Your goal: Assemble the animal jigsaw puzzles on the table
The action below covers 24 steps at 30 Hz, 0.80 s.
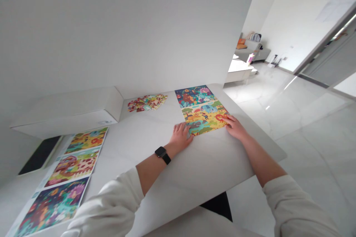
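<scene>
On the white table lies a yellow savanna jigsaw puzzle (204,117), its picture showing an elephant, a lion and a hippo. My left hand (181,137) rests at its near left edge, fingers spread on the tabletop and touching the border. At the right edge, my right hand (235,127) has its fingers stretched onto the lion part of the picture. A dark night-forest puzzle (194,95) lies directly behind the yellow one. To the left of both is a loose heap of puzzle pieces (147,103).
Printed picture sheets (72,166) run down the left side of the table. Behind them stand a white box (66,109) and a dark flat panel (41,155). A wall borders the table's far side. Beyond the right edge is a shiny tiled floor (308,133).
</scene>
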{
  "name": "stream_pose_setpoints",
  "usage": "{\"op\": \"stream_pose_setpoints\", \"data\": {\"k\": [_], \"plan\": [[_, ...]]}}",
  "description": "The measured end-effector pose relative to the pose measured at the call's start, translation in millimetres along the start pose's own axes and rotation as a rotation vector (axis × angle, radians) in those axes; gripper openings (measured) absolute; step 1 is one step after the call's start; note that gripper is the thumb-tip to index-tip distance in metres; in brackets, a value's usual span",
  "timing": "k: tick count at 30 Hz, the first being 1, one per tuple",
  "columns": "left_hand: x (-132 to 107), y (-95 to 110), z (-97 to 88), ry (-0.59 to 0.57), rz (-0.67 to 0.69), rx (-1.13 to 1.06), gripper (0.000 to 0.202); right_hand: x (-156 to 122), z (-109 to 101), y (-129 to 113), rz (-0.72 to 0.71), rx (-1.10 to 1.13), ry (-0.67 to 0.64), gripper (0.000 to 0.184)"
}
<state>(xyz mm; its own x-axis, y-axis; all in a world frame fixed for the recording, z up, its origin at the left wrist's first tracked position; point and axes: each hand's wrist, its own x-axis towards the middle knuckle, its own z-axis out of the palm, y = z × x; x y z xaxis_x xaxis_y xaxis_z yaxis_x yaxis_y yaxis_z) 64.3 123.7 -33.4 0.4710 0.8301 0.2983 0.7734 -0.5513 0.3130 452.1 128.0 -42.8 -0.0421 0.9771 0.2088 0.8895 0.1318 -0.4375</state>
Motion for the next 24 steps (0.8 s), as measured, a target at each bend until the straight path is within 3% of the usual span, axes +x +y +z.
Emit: {"op": "stream_pose_setpoints", "data": {"k": [5, 9, 18, 24], "plan": [[-2, -18, -10.6, -0.081, 0.057, -0.081, 0.057, 4, -7, -5, 0.018, -0.056, -0.036, 0.051], [-13, -49, -35.5, -0.073, 0.041, -0.085, 0.055, 16, -4, -24, -0.009, -0.115, -0.045, 0.052], [-55, -140, -118.3, 0.022, -0.131, 0.022, 0.059, 65, 48, -140, -0.418, 0.054, -0.125, 0.052], [-58, -207, -157.0, 0.079, -0.269, 0.06, 0.056, 135, 97, -215, -0.486, 0.084, -0.209, 0.054]]}}
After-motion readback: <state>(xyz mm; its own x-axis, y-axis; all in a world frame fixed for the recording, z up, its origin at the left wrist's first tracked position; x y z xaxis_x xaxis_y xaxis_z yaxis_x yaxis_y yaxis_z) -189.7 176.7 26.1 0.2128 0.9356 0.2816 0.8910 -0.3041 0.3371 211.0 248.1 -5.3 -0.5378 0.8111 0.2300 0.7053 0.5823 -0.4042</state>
